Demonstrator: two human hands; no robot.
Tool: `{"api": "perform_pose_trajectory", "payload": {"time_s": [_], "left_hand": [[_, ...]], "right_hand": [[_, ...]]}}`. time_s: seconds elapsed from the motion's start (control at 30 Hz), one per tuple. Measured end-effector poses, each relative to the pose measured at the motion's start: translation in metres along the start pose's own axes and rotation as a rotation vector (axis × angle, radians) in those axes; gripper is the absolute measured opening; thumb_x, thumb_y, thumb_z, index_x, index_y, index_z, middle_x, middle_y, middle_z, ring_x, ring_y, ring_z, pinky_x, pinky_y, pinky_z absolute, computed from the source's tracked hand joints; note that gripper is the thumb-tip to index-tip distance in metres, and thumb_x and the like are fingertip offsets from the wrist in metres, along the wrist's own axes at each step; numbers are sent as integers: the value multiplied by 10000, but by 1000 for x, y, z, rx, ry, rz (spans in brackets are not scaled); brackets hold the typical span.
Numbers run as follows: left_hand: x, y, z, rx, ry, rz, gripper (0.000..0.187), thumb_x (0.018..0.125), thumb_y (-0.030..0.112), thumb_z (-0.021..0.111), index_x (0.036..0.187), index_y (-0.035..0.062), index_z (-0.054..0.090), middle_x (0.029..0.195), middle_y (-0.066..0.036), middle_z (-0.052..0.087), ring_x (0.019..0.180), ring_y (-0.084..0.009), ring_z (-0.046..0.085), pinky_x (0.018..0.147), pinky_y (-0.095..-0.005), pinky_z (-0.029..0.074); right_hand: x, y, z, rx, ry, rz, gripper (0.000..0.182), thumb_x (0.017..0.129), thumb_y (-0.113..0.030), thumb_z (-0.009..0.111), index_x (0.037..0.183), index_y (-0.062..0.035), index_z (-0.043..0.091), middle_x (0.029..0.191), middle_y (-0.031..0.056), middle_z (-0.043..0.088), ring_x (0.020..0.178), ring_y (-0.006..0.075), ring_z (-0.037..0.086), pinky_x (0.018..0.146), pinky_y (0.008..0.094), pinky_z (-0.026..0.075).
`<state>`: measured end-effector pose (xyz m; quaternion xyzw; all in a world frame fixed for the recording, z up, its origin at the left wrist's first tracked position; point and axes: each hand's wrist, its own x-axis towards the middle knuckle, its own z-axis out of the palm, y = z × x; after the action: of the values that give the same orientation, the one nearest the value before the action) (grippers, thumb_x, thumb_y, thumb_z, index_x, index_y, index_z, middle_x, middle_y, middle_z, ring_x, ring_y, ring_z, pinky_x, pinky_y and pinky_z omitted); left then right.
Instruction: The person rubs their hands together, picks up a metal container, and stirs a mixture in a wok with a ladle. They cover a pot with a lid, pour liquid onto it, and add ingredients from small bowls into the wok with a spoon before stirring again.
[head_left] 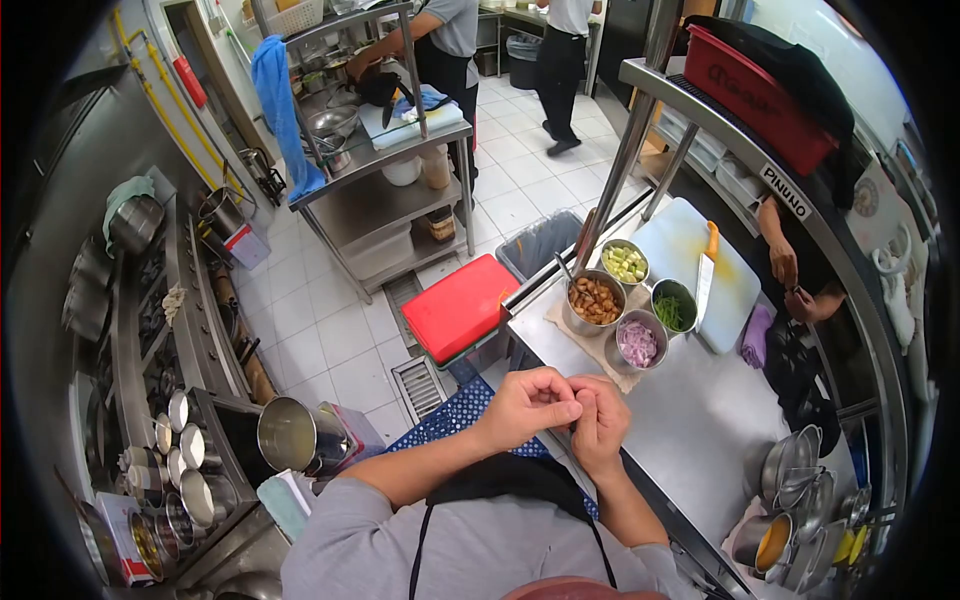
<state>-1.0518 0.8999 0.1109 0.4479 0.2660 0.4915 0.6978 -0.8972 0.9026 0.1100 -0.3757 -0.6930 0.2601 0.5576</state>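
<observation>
My left hand [535, 408] and my right hand [600, 420] meet in front of my chest, fingers curled and pinched together; whatever they hold, if anything, is too small to make out. Beyond them on the steel counter stand metal cups of red onion [638, 342], browned chunks [594, 301], pale green pieces [625, 263] and chopped greens [673, 305]. A knife with an orange handle [706, 272] lies on the white cutting board [738, 285], beside a purple cloth [757, 335].
A red lid [460, 307] covers a bin left of the counter. Stoves [205, 330] line the left wall, with a large pot [290, 437] nearby. Metal bowls [790, 465] stack at right. Two people are at the back; another person's hands [785, 265] show beyond the counter.
</observation>
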Motion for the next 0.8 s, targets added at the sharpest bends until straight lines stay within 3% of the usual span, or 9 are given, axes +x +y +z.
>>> {"api": "perform_pose_trajectory", "payload": {"time_s": [0.3, 0.5, 0.8], "left_hand": [[-16, 8, -14, -14, 80, -187, 137, 878, 109, 724, 847, 2, 645, 753, -85, 679, 646, -138, 668, 617, -256, 569], [-24, 4, -14, -59, 90, -195, 178, 878, 158, 738, 858, 2, 656, 753, -68, 677, 649, -116, 656, 602, -246, 556], [-22, -2, -11, -80, 103, -165, 152, 865, 118, 742, 836, -2, 652, 732, -73, 674, 619, -123, 649, 584, -247, 553]], "right_hand": [[-10, -13, 6, -49, -151, 49, 125, 925, 8, 547, 1010, 26, 637, 902, 165, 663, 758, 286, 660, 672, 343, 515], [-14, -18, 7, -73, -159, 52, 113, 929, -3, 555, 994, 23, 644, 892, 159, 672, 758, 289, 666, 671, 345, 517], [-14, -20, 1, -79, -178, 32, 138, 897, 8, 582, 1014, 25, 654, 917, 164, 682, 797, 303, 679, 700, 350, 535]]}}
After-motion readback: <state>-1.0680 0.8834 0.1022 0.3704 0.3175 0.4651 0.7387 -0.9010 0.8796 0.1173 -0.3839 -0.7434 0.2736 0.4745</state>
